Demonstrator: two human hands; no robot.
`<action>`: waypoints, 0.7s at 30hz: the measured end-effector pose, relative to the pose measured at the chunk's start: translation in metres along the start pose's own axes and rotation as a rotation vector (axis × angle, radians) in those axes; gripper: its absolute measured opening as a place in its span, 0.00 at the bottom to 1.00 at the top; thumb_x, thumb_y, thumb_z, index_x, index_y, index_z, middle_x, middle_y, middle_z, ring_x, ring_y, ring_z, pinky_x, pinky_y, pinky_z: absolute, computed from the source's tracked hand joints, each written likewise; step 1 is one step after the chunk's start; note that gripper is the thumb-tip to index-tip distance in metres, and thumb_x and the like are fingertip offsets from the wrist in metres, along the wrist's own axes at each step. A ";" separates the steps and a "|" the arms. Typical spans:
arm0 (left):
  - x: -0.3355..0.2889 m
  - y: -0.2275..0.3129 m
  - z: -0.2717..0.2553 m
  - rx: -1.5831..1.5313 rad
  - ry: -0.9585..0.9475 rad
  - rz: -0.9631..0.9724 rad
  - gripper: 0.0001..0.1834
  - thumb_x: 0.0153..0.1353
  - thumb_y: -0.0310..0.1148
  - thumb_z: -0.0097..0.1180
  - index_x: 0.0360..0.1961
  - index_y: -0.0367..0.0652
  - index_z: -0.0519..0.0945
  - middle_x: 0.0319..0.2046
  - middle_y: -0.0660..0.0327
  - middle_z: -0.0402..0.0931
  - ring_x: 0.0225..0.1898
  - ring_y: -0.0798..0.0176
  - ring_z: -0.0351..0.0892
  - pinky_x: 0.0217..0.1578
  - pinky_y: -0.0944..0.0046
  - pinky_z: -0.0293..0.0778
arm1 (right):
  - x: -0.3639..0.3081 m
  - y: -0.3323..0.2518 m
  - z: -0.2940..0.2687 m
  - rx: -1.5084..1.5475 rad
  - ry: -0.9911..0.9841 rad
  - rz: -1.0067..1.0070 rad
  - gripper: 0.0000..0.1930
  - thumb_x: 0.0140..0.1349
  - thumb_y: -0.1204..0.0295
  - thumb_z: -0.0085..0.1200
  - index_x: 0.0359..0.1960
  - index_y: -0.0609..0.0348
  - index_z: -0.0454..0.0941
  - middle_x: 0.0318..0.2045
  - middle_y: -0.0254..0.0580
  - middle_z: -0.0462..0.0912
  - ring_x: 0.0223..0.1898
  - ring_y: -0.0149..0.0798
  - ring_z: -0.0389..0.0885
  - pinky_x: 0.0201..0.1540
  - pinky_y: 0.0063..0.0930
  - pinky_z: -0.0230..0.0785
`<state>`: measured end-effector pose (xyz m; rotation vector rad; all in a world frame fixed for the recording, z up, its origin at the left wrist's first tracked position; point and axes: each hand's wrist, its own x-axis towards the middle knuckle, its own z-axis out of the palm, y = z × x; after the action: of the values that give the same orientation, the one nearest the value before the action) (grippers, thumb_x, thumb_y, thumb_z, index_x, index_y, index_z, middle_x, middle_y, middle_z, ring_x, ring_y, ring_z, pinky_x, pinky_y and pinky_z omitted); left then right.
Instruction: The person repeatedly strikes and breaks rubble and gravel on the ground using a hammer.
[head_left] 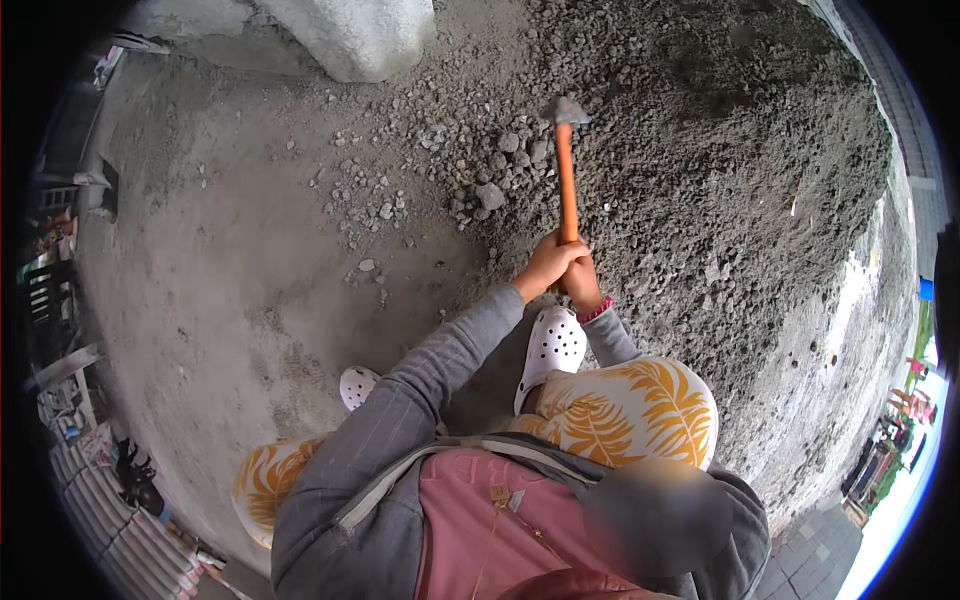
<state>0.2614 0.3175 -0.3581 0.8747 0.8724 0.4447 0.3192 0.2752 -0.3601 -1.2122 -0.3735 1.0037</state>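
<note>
Both my hands are wrapped round the orange handle of a hoe, one close against the other near its lower end. My left hand lies partly over my right hand, whose wrist has a red band. The hoe's grey metal head is at the far end, over the edge of a grey mound of sandy gravel. Just left of the handle lie several loose stones. How deep the blade sits in the gravel I cannot tell.
My white clogs stand on dusty grey ground close below the hands. A bulky whitish mass rises at the far left. Paving blocks lie at the lower right, and corrugated sheets at the left rim.
</note>
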 end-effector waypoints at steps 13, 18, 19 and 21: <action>-0.014 0.132 0.038 0.386 -0.164 0.787 0.09 0.44 0.30 0.53 0.27 0.38 0.70 0.21 0.62 0.69 0.25 0.68 0.68 0.28 0.67 0.64 | 0.030 -0.095 0.023 -0.450 -0.164 -0.608 0.09 0.55 0.73 0.37 0.32 0.64 0.68 0.25 0.39 0.73 0.25 0.30 0.73 0.25 0.21 0.66; 0.021 0.060 0.012 0.177 -0.147 0.394 0.08 0.42 0.29 0.53 0.26 0.38 0.71 0.22 0.63 0.70 0.26 0.69 0.69 0.29 0.69 0.65 | 0.038 -0.021 -0.007 -0.355 -0.103 -0.043 0.08 0.55 0.71 0.37 0.30 0.63 0.67 0.20 0.39 0.72 0.17 0.30 0.72 0.17 0.20 0.63; 0.030 0.029 0.003 0.068 -0.064 0.233 0.11 0.41 0.33 0.55 0.25 0.38 0.72 0.19 0.61 0.70 0.21 0.66 0.70 0.24 0.67 0.65 | 0.035 -0.010 -0.010 -0.416 -0.121 0.252 0.08 0.55 0.71 0.37 0.30 0.63 0.67 0.19 0.39 0.72 0.16 0.30 0.71 0.15 0.20 0.63; 0.027 0.013 -0.003 0.020 -0.011 -0.222 0.11 0.40 0.33 0.55 0.24 0.38 0.73 0.19 0.60 0.71 0.20 0.66 0.71 0.23 0.66 0.66 | 0.021 0.010 -0.012 -0.354 -0.020 0.376 0.07 0.55 0.71 0.38 0.30 0.61 0.65 0.13 0.36 0.69 0.06 0.28 0.66 0.05 0.20 0.54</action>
<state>0.2744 0.3440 -0.3618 0.7870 0.9537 0.2382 0.3353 0.2850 -0.3788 -1.6337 -0.3549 1.3093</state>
